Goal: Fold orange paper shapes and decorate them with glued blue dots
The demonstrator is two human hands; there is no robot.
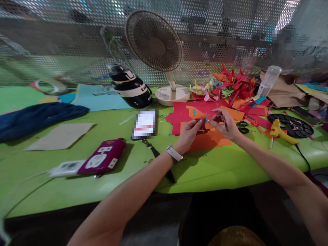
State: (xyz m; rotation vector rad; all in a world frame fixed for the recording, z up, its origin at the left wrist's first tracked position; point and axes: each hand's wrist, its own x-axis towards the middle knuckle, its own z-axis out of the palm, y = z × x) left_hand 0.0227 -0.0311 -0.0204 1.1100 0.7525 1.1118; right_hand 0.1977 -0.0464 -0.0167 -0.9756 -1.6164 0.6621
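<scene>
My left hand [189, 133], with a white band at the wrist, has its thumb and fingers pinched together at a small orange paper piece with blue dots [194, 112]. The fingers hide part of that piece. Just to the right, my right hand [225, 123] holds its bent fingers apart, its thumb tip close to the left fingertips. I make out nothing between the right fingers. Under both hands lie an orange sheet [211, 141] and red paper [176, 118]. Black-handled scissors [243, 127] are beside my right hand.
Folded colourful paper shapes [235, 83] are heaped at the back, near a fan [160, 44] and a dark bottle [132, 87]. A yellow glue gun [280, 131] and a black round tray [294, 125] lie right. A phone [145, 123] and purple case [104, 157] are left.
</scene>
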